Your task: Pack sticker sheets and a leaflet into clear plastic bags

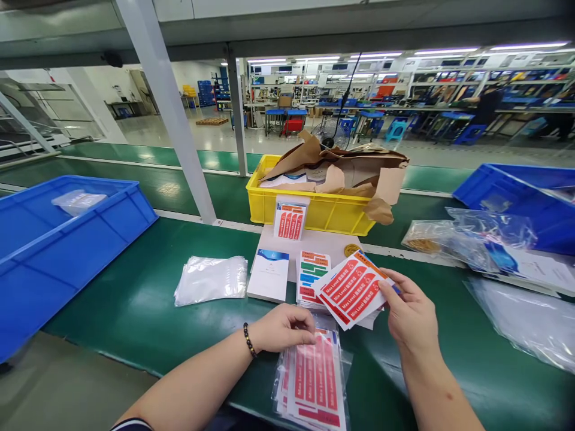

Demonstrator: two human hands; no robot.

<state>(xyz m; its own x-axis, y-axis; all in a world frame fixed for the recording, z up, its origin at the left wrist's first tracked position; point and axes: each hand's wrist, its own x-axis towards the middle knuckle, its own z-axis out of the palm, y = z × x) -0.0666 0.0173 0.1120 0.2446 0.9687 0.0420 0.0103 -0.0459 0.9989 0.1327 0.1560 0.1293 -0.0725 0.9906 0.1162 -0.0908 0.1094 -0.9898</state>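
In my right hand [411, 314] are several sticker sheets [350, 290], pinched at one corner and fanned a little, with red "Max Level / Min Level" labels on the top one. My left hand [285, 328] has its fingers curled in against the upper part of a clear plastic bag [314, 383], which holds similar red-labelled sheets near the table's front edge. Behind my hands lie a stack of multicoloured sticker sheets [309, 278] and a stack of white booklets [268, 275] with a blue top band. A pile of clear bags [211, 280] is to their left.
A yellow crate [309, 211] with torn brown paper stands at the back, a bagged sticker pack [290, 221] leaning on it. Blue bins flank the table, left [76, 239] and right [516, 197]. Tape [351, 250] and plastic-wrapped items [471, 239] lie rightward. A white post [171, 114] rises behind.
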